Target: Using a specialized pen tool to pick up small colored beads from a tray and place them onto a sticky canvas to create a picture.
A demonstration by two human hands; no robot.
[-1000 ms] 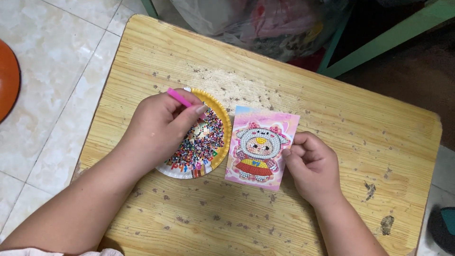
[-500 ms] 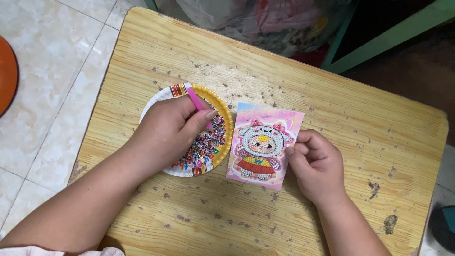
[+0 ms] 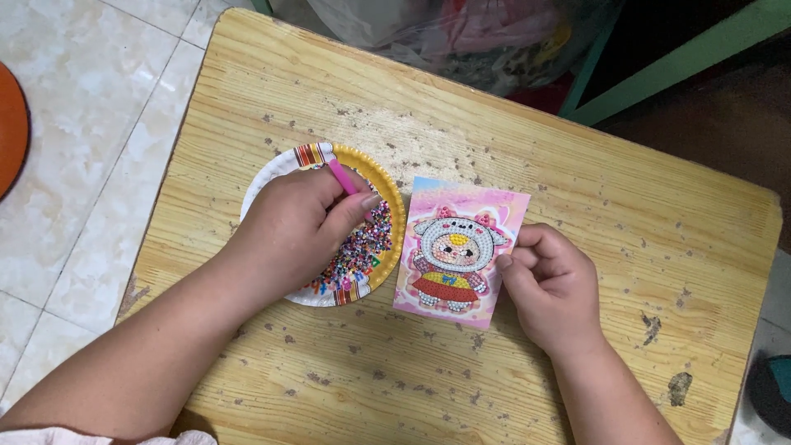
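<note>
Since a second ago the left hand (image 3: 301, 227) has slid across the plate (image 3: 272, 165) — the pink pen (image 3: 346, 180) that stuck out toward the plate's far-left edge now points up over the middle, its tip down among the beads (image 3: 362, 251). Its grip is closed tight round the pen, thumb and fingers pinched near the lower end, the palm covering most of the plate's middle. What the tip touches is hidden under the fingers.

Over on the other side the right hand (image 3: 556, 288) has barely shifted. Its grip is a light pinch — thumb and forefinger nearly shut on the right edge of the card (image 3: 457, 247), the other fingers curled in loosely. That card, pink with a bead-covered cartoon figure, lies flat on the bench (image 3: 593, 173), just beside the plate's right rim and tilted a little.

Both things sit near the middle of the wooden bench, whose top is scuffed and speckled. Beyond the far edge a crumpled plastic bag (image 3: 445, 33) shows, and an orange disc (image 3: 10, 128) lies on the tiled floor (image 3: 74, 74) at left.
</note>
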